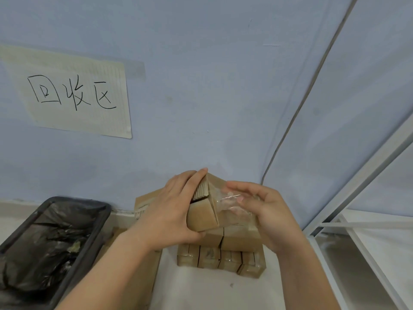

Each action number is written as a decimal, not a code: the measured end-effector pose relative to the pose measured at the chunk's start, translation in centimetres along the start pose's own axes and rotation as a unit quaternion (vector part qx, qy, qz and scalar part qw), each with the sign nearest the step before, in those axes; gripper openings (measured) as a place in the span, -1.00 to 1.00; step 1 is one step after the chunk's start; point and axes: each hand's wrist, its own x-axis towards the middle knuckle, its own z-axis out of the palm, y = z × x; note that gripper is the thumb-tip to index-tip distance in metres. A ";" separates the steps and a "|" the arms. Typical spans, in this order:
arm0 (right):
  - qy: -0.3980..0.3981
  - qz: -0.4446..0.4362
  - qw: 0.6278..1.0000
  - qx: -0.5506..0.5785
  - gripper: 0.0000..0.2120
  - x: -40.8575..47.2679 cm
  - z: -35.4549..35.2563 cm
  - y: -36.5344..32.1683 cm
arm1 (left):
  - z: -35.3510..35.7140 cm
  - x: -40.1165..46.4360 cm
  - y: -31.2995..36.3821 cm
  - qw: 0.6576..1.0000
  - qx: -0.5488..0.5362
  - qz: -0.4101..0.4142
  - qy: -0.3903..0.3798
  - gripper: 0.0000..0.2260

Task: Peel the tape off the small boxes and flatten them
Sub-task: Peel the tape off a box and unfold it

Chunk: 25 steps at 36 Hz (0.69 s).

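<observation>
A small brown cardboard box is held up in front of the wall, one end flap lifted so its corrugated edge shows. My left hand grips the box from the left, fingers over the top and thumb under it. My right hand pinches a strip of clear tape that has come partly off the box's right side. Beneath my hands stands a stack of small taped boxes on the white surface.
A black bin lined with a dark bag sits at the left. Flattened cardboard pieces lean against the blue wall behind my left hand. A paper sign is taped to the wall. A white metal frame runs along the right.
</observation>
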 end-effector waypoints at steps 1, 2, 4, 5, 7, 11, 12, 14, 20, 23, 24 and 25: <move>-0.001 0.002 0.999 0.035 -0.72 -0.1 0.0 -0.2 | 0.0 0.0 0.1 1.000 -0.002 0.006 0.007 0.02; 0.000 0.005 0.998 0.061 -0.72 -0.1 0.0 -0.3 | -0.1 0.0 0.2 1.000 -0.002 0.012 0.012 0.02; 0.009 0.005 0.997 0.070 -0.73 -0.2 0.2 -0.3 | -0.1 0.0 0.3 1.000 -0.004 0.014 0.012 0.02; 0.015 0.005 0.998 0.068 -0.73 -0.1 0.4 -0.3 | -0.2 0.0 0.3 1.000 -0.006 0.014 0.011 0.01; 0.029 0.012 0.996 0.079 -0.75 0.0 0.6 -0.3 | -0.2 0.0 0.4 1.000 -0.016 0.016 0.012 0.02; 0.064 0.044 0.982 0.172 -0.74 0.3 0.9 -0.5 | -0.3 -0.1 1.1 0.999 -0.027 0.019 0.010 0.03; 0.075 0.060 0.973 0.212 -0.74 0.5 0.9 -0.5 | -0.4 -0.1 1.2 0.999 -0.036 0.018 0.008 0.03; 0.095 0.100 0.944 0.299 -0.77 0.7 0.7 -0.3 | -0.4 0.0 1.3 0.999 -0.046 0.013 0.011 0.03; 0.145 0.155 0.856 0.472 -0.81 1.1 0.7 -0.1 | -0.6 0.0 1.4 0.998 -0.062 0.010 0.021 0.02; 0.179 0.138 0.796 0.562 -0.79 1.4 -0.2 0.0 | -0.9 -0.1 1.3 0.995 -0.091 0.008 0.027 0.03; 0.189 0.127 0.789 0.571 -0.79 1.5 -0.5 0.1 | -1.0 -0.2 1.4 0.994 -0.103 0.004 0.030 0.02; 0.196 0.116 0.795 0.562 -0.79 1.5 -0.7 0.1 | -1.2 -0.3 1.5 0.993 -0.111 0.001 0.032 0.01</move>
